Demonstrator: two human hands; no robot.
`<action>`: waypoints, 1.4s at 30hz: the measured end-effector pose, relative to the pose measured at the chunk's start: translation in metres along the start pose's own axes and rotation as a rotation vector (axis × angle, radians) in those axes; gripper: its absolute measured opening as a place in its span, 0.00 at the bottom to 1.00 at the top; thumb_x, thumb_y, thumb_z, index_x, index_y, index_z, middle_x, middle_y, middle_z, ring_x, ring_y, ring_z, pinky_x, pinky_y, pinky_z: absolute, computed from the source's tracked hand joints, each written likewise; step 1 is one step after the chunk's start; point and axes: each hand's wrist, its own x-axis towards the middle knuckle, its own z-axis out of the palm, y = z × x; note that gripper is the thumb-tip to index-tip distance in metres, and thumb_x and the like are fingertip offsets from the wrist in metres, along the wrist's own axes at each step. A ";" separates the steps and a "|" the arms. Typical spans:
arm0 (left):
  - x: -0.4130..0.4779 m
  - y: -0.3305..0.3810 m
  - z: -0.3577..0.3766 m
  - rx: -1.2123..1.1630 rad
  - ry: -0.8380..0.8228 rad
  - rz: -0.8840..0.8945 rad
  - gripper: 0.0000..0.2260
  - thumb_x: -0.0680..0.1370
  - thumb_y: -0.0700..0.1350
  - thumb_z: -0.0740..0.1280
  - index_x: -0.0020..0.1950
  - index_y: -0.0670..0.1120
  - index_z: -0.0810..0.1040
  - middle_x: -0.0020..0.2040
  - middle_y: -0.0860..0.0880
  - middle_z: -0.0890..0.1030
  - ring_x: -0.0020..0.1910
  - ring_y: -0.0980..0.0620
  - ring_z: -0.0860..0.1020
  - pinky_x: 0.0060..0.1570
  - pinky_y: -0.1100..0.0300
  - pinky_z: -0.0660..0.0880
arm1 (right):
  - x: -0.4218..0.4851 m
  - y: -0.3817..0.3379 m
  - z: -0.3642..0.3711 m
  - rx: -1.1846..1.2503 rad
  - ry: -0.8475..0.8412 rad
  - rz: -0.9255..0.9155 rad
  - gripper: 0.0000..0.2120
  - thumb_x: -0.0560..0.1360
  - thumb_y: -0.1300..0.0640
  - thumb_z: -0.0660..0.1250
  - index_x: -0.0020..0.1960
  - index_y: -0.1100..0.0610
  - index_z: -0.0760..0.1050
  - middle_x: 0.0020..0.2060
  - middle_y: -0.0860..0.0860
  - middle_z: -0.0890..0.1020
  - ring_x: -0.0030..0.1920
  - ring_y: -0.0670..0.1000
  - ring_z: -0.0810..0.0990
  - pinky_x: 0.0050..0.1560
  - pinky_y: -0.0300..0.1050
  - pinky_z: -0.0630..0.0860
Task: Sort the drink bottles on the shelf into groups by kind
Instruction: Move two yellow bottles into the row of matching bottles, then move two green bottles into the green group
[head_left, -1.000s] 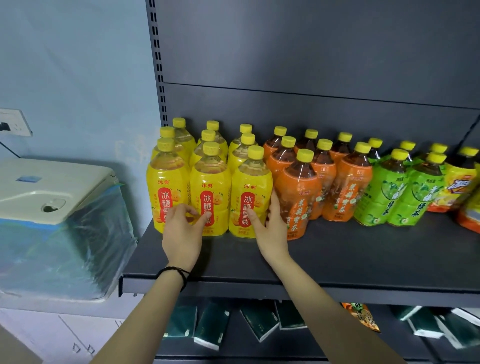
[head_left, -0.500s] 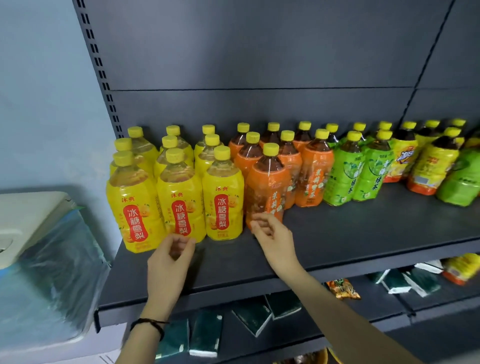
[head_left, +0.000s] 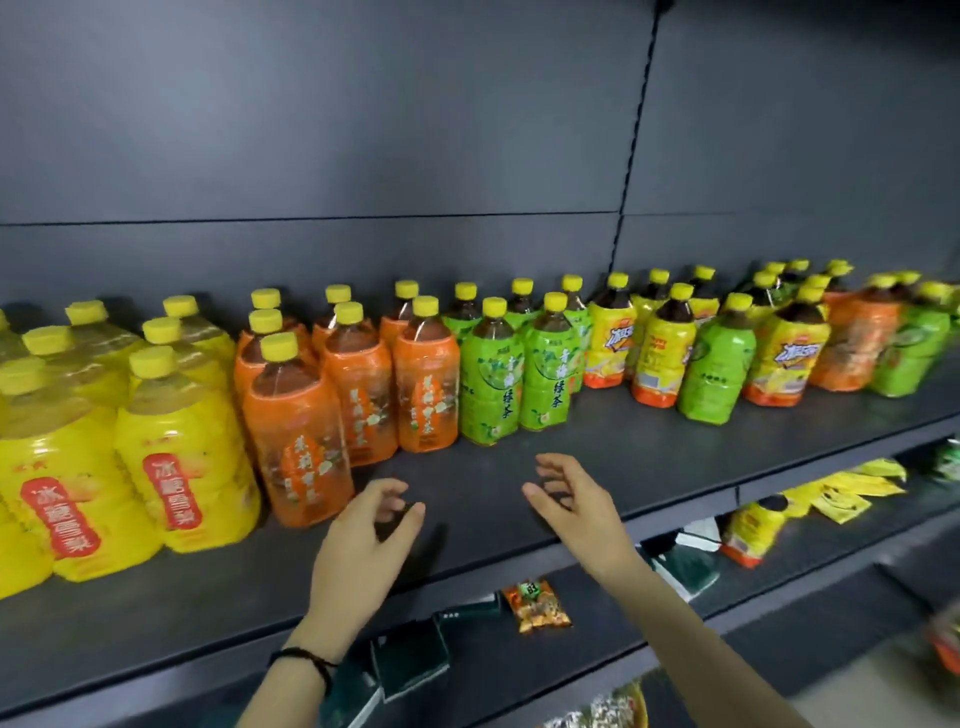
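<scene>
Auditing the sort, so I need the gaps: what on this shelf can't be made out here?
Head view:
- Yellow bottles: leftmost ones cut off by the frame edge; count unknown.
- Back rows behind the orange bottles: labels hidden by front bottles, only caps show.
- Far-right bottles: motion-blurred, labels unreadable.
- Lower-shelf packets: partly hidden by the shelf edge and forearms.

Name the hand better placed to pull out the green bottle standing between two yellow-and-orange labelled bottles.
Right hand, probably: it hovers empty, nearer that green bottle; the left hand sits farther off, by the front orange bottle.
</scene>
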 end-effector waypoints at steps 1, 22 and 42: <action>0.001 0.012 0.022 0.004 -0.024 0.004 0.09 0.75 0.54 0.67 0.54 0.58 0.74 0.48 0.57 0.79 0.51 0.59 0.78 0.50 0.56 0.76 | 0.002 0.011 -0.023 0.003 0.007 0.007 0.18 0.76 0.51 0.68 0.65 0.49 0.71 0.57 0.45 0.77 0.58 0.46 0.76 0.58 0.39 0.72; 0.067 0.144 0.295 -0.145 -0.028 -0.075 0.14 0.76 0.50 0.68 0.62 0.55 0.72 0.60 0.54 0.76 0.59 0.54 0.74 0.58 0.57 0.70 | 0.093 0.162 -0.293 0.048 0.114 0.070 0.17 0.76 0.53 0.68 0.64 0.52 0.71 0.56 0.48 0.78 0.58 0.51 0.77 0.59 0.48 0.75; 0.156 0.216 0.480 -0.228 0.079 -0.053 0.46 0.63 0.67 0.70 0.75 0.57 0.53 0.70 0.54 0.59 0.72 0.52 0.58 0.73 0.50 0.60 | 0.249 0.183 -0.343 0.404 -0.220 0.026 0.28 0.76 0.42 0.60 0.74 0.43 0.58 0.66 0.42 0.70 0.60 0.37 0.71 0.52 0.31 0.71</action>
